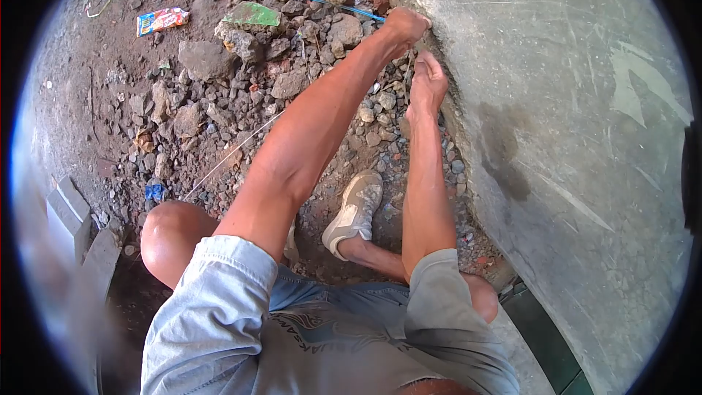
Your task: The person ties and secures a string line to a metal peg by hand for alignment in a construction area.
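My left hand (407, 27) is closed in a fist at the broken edge of the concrete slab (556, 51). A thin blue cord (340, 6) runs over the stones up to the wrist of this hand. Just below it, my right hand (428, 84) has its thumb and fingers pressed together beside the same edge. What the fingers pinch is too small to make out. A pale string (232, 152) stretches across the rubble and passes behind my left forearm.
Loose stones (208, 60) and gravel cover the ground to the left. Among them lie a green shard (252, 14), a colourful wrapper (161, 20) and a blue scrap (154, 192). My shoe (355, 212) stands between my arms. Grey blocks (69, 212) sit at the left edge.
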The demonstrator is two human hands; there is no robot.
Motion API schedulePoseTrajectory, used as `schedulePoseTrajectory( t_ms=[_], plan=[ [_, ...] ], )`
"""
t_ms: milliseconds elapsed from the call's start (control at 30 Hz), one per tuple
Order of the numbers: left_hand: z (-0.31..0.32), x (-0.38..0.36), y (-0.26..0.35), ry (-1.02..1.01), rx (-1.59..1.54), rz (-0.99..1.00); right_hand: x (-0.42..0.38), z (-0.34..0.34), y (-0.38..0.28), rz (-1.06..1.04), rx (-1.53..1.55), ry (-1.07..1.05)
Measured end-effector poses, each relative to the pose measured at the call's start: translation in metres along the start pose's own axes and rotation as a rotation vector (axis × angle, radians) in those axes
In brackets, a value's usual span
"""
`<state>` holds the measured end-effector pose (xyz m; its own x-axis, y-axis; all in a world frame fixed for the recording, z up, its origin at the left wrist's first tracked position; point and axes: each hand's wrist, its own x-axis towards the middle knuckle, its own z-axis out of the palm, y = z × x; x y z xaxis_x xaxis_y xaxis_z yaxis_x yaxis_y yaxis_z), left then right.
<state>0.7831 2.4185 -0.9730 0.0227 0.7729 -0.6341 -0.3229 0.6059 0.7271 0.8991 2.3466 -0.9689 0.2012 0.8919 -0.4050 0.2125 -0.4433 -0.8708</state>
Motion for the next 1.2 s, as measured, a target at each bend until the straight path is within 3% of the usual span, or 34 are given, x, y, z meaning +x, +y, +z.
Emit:
schedulePoseTrajectory(
  t_ms=[67, 100, 200, 300, 367, 533, 733, 767, 867, 900, 1000, 1133, 1200],
  plan=[
    [0.002, 0.003, -0.011, 0.027, 0.065, 0.097, 0.002, -0.006, 0.006, 0.016, 0.031, 0.033],
    [0.004, 0.019, -0.038, 0.039, 0.180, 0.301, 0.003, -0.008, 0.008, 0.026, 0.049, 0.051],
    [0.005, -0.044, -0.046, 0.210, 0.579, 0.413, 0.018, -0.020, 0.006, 0.278, 0.368, -0.056],
    [0.005, -0.073, -0.040, 0.172, 0.555, 0.284, 0.031, -0.019, 0.000, 0.263, 0.319, -0.186],
    [0.009, -0.074, -0.045, 0.184, 0.625, 0.365, 0.044, -0.011, -0.010, 0.260, 0.357, -0.213],
    [0.008, -0.082, -0.043, 0.202, 0.743, 0.469, 0.065, 0.009, 0.002, 0.296, 0.603, -0.018],
    [-0.007, -0.091, -0.039, 0.428, 0.523, 0.591, 0.055, 0.014, -0.005, 0.465, 0.897, -0.106],
    [-0.009, -0.084, -0.035, 0.509, 0.514, 0.591, 0.045, 0.013, -0.015, 0.447, 0.822, -0.063],
    [-0.016, -0.050, -0.034, 0.495, 0.858, 0.599, 0.038, 0.007, -0.012, 0.447, 0.856, -0.112],
    [-0.013, -0.048, -0.029, 0.383, 0.951, 0.500, 0.041, 0.004, -0.007, 0.456, 0.877, -0.186],
    [-0.009, -0.024, -0.023, 0.162, 0.639, 0.238, 0.040, -0.012, 0.003, 0.406, 0.866, -0.474],
    [-0.008, -0.016, -0.025, 0.209, 0.594, 0.372, 0.008, -0.033, -0.008, 0.331, 0.580, -0.376],
    [-0.005, -0.019, -0.024, 0.243, 0.722, 0.346, -0.002, -0.036, -0.003, 0.250, 0.418, -0.323]
  ],
)
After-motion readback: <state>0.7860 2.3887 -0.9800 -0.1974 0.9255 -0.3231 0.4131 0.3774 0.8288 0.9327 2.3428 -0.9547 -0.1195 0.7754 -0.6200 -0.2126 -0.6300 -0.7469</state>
